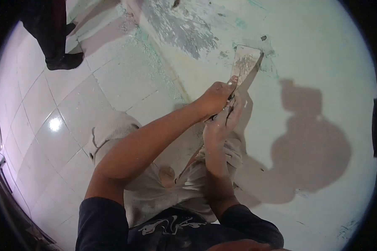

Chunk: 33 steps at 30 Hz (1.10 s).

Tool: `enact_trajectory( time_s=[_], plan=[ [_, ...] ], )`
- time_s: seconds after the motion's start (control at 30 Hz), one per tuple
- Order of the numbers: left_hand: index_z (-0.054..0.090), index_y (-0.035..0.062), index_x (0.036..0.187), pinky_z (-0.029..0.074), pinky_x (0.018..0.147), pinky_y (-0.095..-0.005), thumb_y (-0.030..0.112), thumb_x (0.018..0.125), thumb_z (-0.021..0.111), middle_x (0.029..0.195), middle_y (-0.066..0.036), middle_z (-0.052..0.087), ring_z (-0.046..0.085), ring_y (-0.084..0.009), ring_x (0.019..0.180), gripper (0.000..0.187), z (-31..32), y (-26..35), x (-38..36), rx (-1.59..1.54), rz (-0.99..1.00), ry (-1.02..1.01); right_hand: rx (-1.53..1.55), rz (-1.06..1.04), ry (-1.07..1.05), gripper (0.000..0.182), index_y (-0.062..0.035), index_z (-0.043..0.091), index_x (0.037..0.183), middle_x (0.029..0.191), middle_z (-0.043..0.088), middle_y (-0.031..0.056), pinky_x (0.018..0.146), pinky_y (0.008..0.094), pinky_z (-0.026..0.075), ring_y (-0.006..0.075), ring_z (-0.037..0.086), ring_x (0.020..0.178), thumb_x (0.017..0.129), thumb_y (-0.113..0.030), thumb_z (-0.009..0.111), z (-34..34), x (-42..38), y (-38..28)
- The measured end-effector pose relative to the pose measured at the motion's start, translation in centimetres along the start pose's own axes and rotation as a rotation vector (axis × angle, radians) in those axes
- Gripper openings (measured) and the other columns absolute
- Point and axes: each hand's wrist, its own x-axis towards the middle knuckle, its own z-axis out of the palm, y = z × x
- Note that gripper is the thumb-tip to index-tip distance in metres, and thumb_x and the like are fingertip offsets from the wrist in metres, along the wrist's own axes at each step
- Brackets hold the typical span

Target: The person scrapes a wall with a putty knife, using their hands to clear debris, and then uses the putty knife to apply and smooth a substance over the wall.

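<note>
A wide-bladed scraper [246, 62] has its blade edge against the pale wall [318, 58], beside a small dark chipped spot. My left hand [219, 97] is closed around the upper part of its handle, thumb lying along the base of the blade. Just below, my right hand [227, 119] is wrapped around the lower handle, its fingers dusted with white. Most of the handle is hidden by both hands.
Grey and green scraped patches [184, 29] mark the wall's upper part. Flakes of debris [148, 50] lie along the foot of the wall on the tiled floor [50, 146]. Another person's dark-clothed leg [50, 33] stands at the upper left. My shadow falls on the wall.
</note>
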Motion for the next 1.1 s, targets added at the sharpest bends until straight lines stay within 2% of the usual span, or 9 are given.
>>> enact_trajectory(
  time_s=[0.2, 0.23, 0.4, 0.53, 0.63, 0.77, 0.9, 1.03, 1.1],
  plan=[
    [0.047, -0.0067, 0.109, 0.045, 0.079, -0.0332, 0.059, 0.095, 0.029, 0.085, -0.012, 0.053, 0.054, -0.0184, 0.087, 0.069, -0.8, 0.3, 0.5, -0.141, -0.257, -0.136, -0.197, -0.096, -0.034, 0.038, 0.0042, 0.042, 0.125, 0.110, 0.050, 0.0176, 0.088, 0.0316, 0.039, 0.0232, 0.050, 0.102, 0.092, -0.013, 0.036, 0.1, 0.3, 0.5],
    [0.050, -0.0060, 0.108, 0.045, 0.079, -0.0342, 0.056, 0.097, 0.029, 0.083, -0.012, 0.055, 0.055, -0.0185, 0.083, 0.066, -0.6, 0.5, 0.3, 0.144, -0.124, -0.096, -0.086, -0.090, -0.030, 0.038, 0.0042, 0.042, 0.125, 0.111, 0.050, 0.0182, 0.089, 0.0327, 0.039, 0.0246, 0.049, 0.103, 0.092, -0.013, 0.036, -0.2, 0.2, 1.0],
    [0.057, -0.0033, 0.097, 0.045, 0.075, -0.0325, 0.055, 0.096, 0.034, 0.081, -0.011, 0.058, 0.053, -0.0163, 0.076, 0.063, -0.4, -1.9, 0.6, -0.045, -0.173, -0.164, -0.137, 0.011, -0.030, 0.037, 0.0047, 0.041, 0.126, 0.111, 0.050, 0.0193, 0.092, 0.0350, 0.038, 0.0260, 0.049, 0.105, 0.093, -0.011, 0.036, -0.5, -0.4, 0.0],
    [0.058, -0.0030, 0.093, 0.046, 0.074, -0.0337, 0.055, 0.097, 0.031, 0.083, -0.011, 0.060, 0.055, -0.0166, 0.073, 0.064, -1.0, -2.6, 1.7, 0.159, 0.116, -0.084, -0.049, -0.087, -0.053, 0.036, 0.0058, 0.041, 0.124, 0.109, 0.050, 0.0163, 0.090, 0.0328, 0.039, 0.0203, 0.049, 0.101, 0.093, -0.013, 0.037, 0.4, -0.2, -0.2],
    [0.057, -0.0028, 0.094, 0.046, 0.075, -0.0329, 0.057, 0.096, 0.031, 0.087, -0.010, 0.060, 0.056, -0.0168, 0.081, 0.065, -1.7, 1.5, 0.3, -0.165, -0.256, -0.198, -0.150, -0.077, -0.077, 0.040, 0.0052, 0.038, 0.128, 0.108, 0.048, 0.0139, 0.089, 0.0325, 0.040, 0.0208, 0.049, 0.097, 0.092, -0.012, 0.037, 0.7, 0.3, -0.7],
    [0.052, -0.0053, 0.087, 0.045, 0.068, -0.0392, 0.056, 0.097, 0.026, 0.076, -0.013, 0.055, 0.052, -0.0220, 0.069, 0.067, -0.5, -1.1, 0.7, 0.153, -0.038, -0.021, -0.036, -0.049, -0.064, 0.040, 0.0051, 0.038, 0.127, 0.114, 0.047, 0.0175, 0.093, 0.0336, 0.037, 0.0243, 0.048, 0.103, 0.091, -0.012, 0.036, 0.1, -0.5, 0.2],
    [0.058, -0.0023, 0.097, 0.045, 0.079, -0.0334, 0.053, 0.098, 0.028, 0.089, -0.011, 0.060, 0.055, -0.0185, 0.084, 0.063, -1.9, 2.1, -0.1, -0.221, -0.330, -0.161, -0.116, -0.063, -0.098, 0.040, 0.0046, 0.038, 0.128, 0.117, 0.048, 0.0176, 0.093, 0.0341, 0.038, 0.0238, 0.049, 0.104, 0.093, -0.015, 0.036, 0.8, 0.5, 0.0],
    [0.056, 0.0029, 0.088, 0.048, 0.071, -0.0320, 0.055, 0.097, 0.028, 0.078, -0.008, 0.057, 0.056, -0.0164, 0.075, 0.059, -0.7, 0.2, 0.8, 0.177, -0.183, 0.052, 0.135, 0.176, -0.090, 0.038, 0.0055, 0.039, 0.125, 0.112, 0.049, 0.0171, 0.092, 0.0355, 0.038, 0.0239, 0.049, 0.100, 0.091, -0.010, 0.035, 0.9, -0.5, -1.8],
    [0.056, 0.0038, 0.088, 0.046, 0.075, -0.0323, 0.055, 0.097, 0.029, 0.078, -0.007, 0.057, 0.054, -0.0152, 0.079, 0.059, -2.0, 0.8, 1.1, -0.004, -0.220, -0.040, 0.022, 0.073, -0.104, 0.038, 0.0048, 0.039, 0.126, 0.110, 0.049, 0.0161, 0.085, 0.0323, 0.041, 0.0213, 0.050, 0.096, 0.091, -0.009, 0.034, 1.5, 0.8, -0.6]
  ],
)
